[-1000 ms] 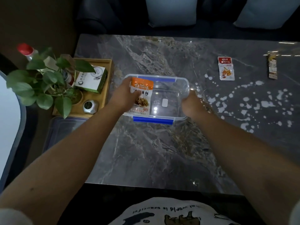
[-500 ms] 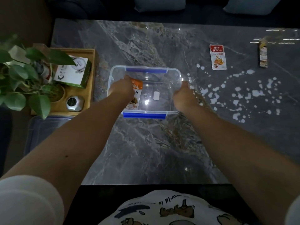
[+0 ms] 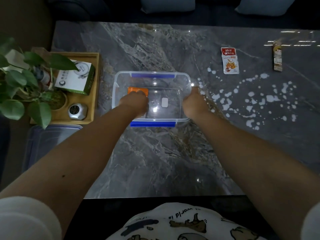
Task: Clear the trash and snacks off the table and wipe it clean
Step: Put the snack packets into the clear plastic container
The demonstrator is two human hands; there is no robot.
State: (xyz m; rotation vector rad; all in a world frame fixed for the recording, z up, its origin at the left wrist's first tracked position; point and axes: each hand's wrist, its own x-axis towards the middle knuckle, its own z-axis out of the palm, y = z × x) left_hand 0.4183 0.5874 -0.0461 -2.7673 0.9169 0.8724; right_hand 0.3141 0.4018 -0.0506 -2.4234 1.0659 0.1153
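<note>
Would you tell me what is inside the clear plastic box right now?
An orange snack packet lies in the clear plastic box, its lower part covered by the left hand. Otherwise only the bare bottom shows.

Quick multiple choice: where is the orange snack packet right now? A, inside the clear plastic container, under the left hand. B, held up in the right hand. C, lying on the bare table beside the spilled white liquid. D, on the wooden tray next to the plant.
A: the orange snack packet lies inside the clear plastic container with the left hand over it, while the right hand is at the container's right wall.
</note>
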